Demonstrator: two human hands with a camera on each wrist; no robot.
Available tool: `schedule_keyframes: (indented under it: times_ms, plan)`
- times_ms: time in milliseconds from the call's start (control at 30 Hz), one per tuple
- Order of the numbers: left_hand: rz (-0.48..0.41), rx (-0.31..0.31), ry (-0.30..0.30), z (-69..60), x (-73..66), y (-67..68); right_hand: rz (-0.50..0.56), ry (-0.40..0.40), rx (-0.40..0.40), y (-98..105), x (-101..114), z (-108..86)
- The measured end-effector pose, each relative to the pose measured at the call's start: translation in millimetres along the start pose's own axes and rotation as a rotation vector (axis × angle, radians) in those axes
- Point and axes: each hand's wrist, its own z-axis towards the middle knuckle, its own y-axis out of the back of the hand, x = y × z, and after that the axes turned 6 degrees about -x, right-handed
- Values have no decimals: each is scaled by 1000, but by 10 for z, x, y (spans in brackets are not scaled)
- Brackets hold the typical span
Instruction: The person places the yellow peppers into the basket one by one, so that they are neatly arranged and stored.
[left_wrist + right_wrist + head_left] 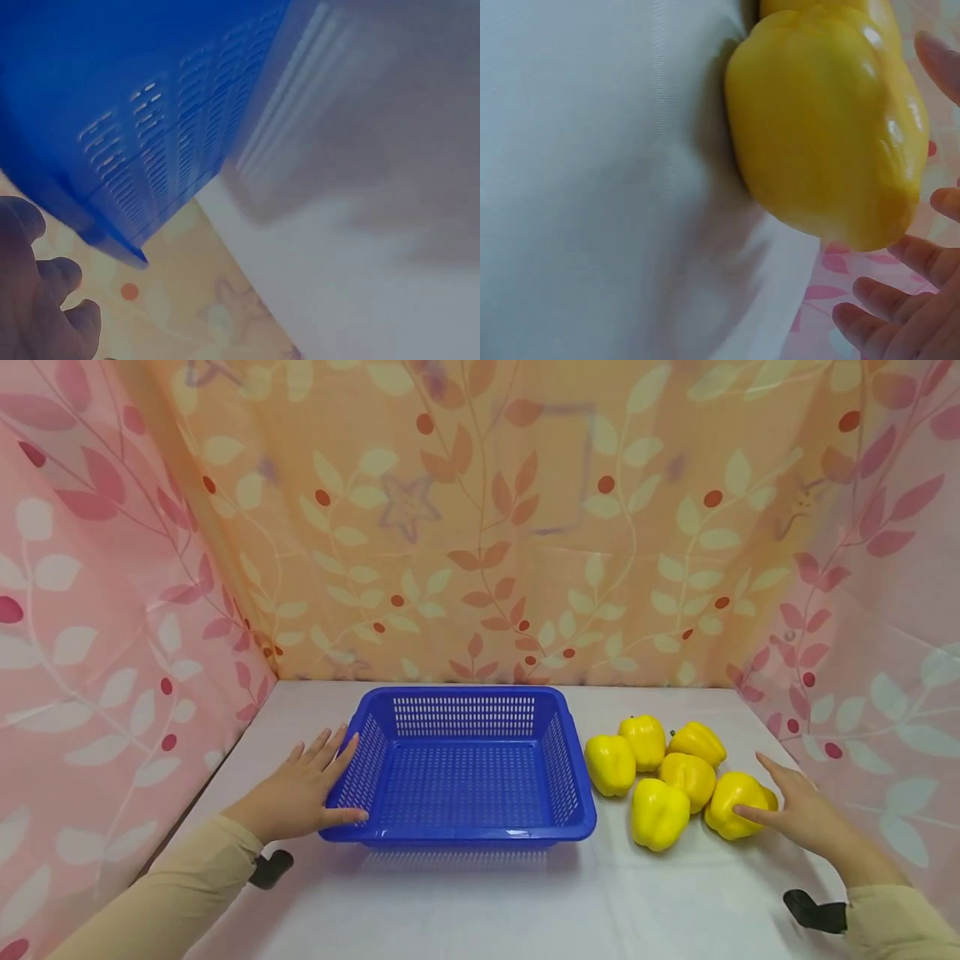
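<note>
A blue plastic basket (457,833) with slotted sides stands in the middle of the white table. At its left rim is my left hand (300,789), fingers spread and straight; whether they touch the rim I cannot tell. The left wrist view shows the basket's outer wall (172,142) beside the fingertips (64,277). Several yellow bell peppers (660,814) lie grouped right of the basket. Beside the rightmost bell pepper (731,806) is my right hand (806,818), its fingers spread and the thumb in front of it. From the right wrist, that pepper (817,127) appears ungrasped.
White cloth (450,910) covers the table. An orange leaf-patterned curtain (480,568) hangs behind it, with pink curtains (97,610) at both sides. Black straps or mounts (813,912) show at the wrists.
</note>
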Motion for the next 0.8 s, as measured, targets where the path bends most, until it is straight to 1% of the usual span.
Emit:
schedule_keyframes:
  times_ms: [267,467,633,800]
  plan:
    - [-6,31,-18,-14,-28,-96,58,-6,-31,-168,-138,-16]
    - [-26,26,-17,-34,-54,-99,61,-10,-39,-237,-160,-15]
    - [-41,25,-17,-44,-67,-102,71,-33,-14,-256,-143,-46]
    - [-45,42,-10,-35,-52,-140,83,-55,10,-245,-123,-77]
